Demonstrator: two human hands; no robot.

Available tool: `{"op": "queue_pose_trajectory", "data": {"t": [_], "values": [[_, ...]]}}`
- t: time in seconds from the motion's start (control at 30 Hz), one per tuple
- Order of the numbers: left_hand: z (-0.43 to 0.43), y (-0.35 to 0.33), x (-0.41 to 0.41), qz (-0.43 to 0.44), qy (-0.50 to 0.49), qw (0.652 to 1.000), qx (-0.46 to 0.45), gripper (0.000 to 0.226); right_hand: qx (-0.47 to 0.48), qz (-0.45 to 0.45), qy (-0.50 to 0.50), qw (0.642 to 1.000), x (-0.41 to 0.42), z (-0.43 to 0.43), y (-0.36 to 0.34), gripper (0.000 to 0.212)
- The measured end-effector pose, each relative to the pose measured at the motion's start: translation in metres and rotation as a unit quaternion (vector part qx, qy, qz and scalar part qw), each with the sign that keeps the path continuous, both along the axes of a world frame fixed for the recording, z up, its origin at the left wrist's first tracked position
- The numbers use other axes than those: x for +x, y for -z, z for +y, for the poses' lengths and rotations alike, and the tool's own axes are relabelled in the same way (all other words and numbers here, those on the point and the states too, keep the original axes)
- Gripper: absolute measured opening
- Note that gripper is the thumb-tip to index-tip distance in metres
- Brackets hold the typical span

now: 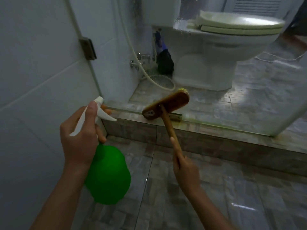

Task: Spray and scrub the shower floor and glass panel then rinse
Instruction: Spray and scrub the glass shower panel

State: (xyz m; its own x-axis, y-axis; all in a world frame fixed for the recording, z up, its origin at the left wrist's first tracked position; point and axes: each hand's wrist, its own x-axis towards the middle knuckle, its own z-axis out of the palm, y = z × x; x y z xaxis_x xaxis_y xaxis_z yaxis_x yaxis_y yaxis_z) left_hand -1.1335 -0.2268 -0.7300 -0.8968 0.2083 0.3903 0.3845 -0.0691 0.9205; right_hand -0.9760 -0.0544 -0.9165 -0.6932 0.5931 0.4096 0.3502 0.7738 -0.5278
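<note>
My left hand (79,135) grips the white trigger head of a green spray bottle (108,176), its nozzle aimed toward the wall corner. My right hand (184,170) holds the wooden handle of a scrub brush (166,106). The brush head, with yellow bristles, lies against the lower edge of the glass panel (224,90), just above the tiled curb (207,140). The wet stone-tiled shower floor (191,188) spreads below both hands.
Behind the glass stand a white toilet (216,52), a white hose (141,70) and a dark bag (165,63). A white tiled wall (33,63) with a metal hinge bracket (87,48) lies left.
</note>
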Motion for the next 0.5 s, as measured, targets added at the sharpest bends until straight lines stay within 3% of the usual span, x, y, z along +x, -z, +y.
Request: {"op": "queue_pose_trajectory", "data": {"t": [0.1,0.23,0.4,0.5], "values": [[-0.003,0.002,0.0,0.012,0.004,1.0,0.006,0.031,0.065,-0.013,-0.029,0.997,-0.074,-0.009,-0.036,0.086],[-0.005,0.004,0.0,0.01,0.009,1.0,-0.01,0.028,0.143,-0.059,-0.076,0.985,-0.144,-0.021,-0.094,0.084],[0.002,0.008,0.001,-0.003,0.007,1.0,0.007,0.026,0.141,-0.079,-0.052,0.986,-0.061,0.02,-0.05,0.093],[0.008,0.003,0.005,-0.007,0.009,1.0,0.008,0.027,0.08,-0.048,0.011,0.996,0.024,0.028,-0.008,0.093]]}}
